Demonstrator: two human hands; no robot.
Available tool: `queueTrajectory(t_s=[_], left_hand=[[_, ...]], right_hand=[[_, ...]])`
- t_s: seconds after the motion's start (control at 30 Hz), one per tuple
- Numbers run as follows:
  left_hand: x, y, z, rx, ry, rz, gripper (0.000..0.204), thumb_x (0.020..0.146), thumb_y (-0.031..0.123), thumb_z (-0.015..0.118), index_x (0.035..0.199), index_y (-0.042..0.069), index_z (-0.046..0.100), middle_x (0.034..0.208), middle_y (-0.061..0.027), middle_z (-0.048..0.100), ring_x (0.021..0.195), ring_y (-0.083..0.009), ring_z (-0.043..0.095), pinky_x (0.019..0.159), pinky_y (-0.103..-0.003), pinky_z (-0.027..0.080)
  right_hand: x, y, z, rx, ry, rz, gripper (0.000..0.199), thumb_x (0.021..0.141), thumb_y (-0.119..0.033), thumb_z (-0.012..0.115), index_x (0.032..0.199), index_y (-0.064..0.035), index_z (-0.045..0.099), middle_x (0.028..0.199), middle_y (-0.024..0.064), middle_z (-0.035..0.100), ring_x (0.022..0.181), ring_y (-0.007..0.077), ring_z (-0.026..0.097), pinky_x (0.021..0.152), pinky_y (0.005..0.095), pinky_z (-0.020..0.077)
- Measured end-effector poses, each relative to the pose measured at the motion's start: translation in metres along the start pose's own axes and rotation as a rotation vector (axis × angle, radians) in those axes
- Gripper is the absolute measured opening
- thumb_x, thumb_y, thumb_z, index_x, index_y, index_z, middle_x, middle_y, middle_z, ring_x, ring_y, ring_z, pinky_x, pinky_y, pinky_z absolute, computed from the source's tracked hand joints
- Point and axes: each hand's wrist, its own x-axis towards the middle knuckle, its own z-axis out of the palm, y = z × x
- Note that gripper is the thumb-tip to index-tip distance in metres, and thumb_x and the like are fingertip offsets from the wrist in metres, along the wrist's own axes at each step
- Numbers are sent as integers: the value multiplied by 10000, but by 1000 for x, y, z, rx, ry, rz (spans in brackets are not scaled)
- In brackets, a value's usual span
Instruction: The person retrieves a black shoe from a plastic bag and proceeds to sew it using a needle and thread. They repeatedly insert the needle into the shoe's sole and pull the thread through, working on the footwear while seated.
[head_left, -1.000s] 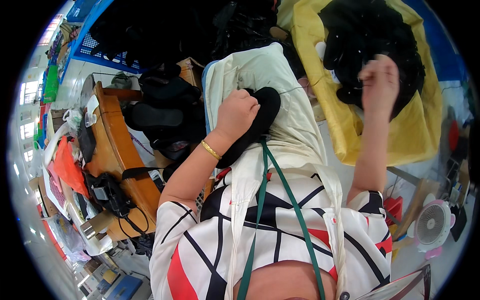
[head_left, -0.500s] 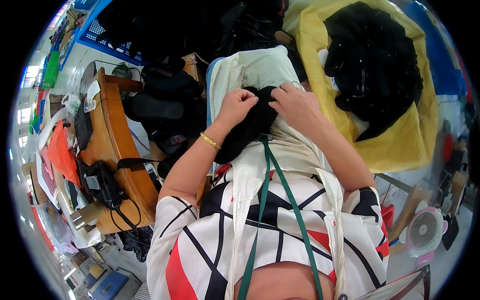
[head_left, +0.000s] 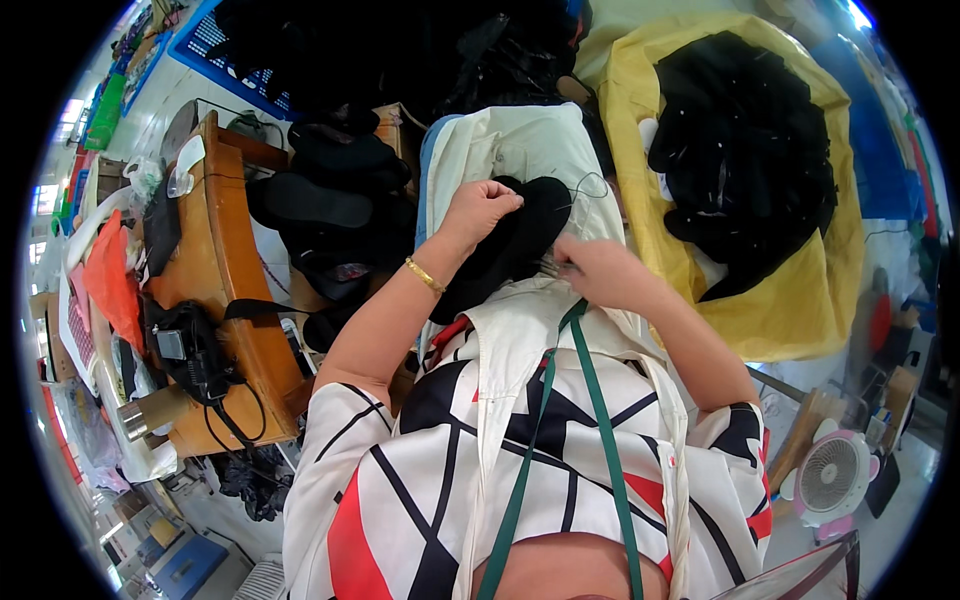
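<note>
A black cloth shoe (head_left: 535, 225) lies over my lap, on the pale apron cloth (head_left: 540, 130). My left hand (head_left: 480, 212), with a gold bracelet at the wrist, pinches the shoe's upper left edge. Closed and slightly blurred, my right hand (head_left: 612, 272) is just right of the shoe, apart from its far end. A small dark bit shows at its fingertips, too small to name. A thin loop of thread (head_left: 590, 186) stands out from the shoe's far right edge over the cloth.
Black shoes (head_left: 320, 205) are piled to the left beside a wooden table (head_left: 225, 260) with a black bag (head_left: 185, 345). A yellow-lined container (head_left: 820, 310) of black pieces stands right. A blue basket (head_left: 185, 50) is at the far left, a fan (head_left: 832, 470) at lower right.
My right hand has left the shoe's edge and moved down toward me and slightly right. The thread loop and more of the shoe now show. My left hand keeps its pinch.
</note>
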Motion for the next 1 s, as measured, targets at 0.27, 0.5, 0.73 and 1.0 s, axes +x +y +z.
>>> queueTrajectory(t_s=[0.27, 0.5, 0.73, 1.0], left_hand=[[-6, 7, 6, -36, -1, -51, 93, 873, 141, 743, 883, 63, 695, 769, 32, 646, 659, -47, 527, 603, -205, 406], [-7, 6, 5, -76, -2, -82, 101, 871, 102, 736, 882, 14, 687, 815, -4, 657, 736, -70, 571, 681, -217, 473], [-7, 6, 5, -84, -14, -68, 96, 876, 110, 734, 886, 28, 684, 810, 9, 650, 718, -60, 550, 664, -211, 448], [-3, 0, 4, -49, -23, -40, 93, 889, 119, 729, 893, 43, 675, 801, 28, 631, 702, -54, 533, 663, -211, 441]], right_hand=[[25, -7, -10, -149, 417, -27, 244, 857, -318, 669, 857, -74, 661, 828, 102, 645, 784, 311, 651, 655, 427, 500], [42, -2, -5, -245, 410, -14, 226, 845, -312, 683, 836, -86, 686, 797, 75, 631, 773, 284, 644, 630, 411, 496], [48, 0, -3, -250, 425, -43, 209, 842, -294, 684, 804, -89, 670, 787, 74, 622, 758, 283, 639, 612, 417, 490], [39, -9, 2, -283, 383, -114, 246, 851, -321, 685, 817, -79, 665, 817, 79, 623, 757, 287, 648, 638, 413, 517]])
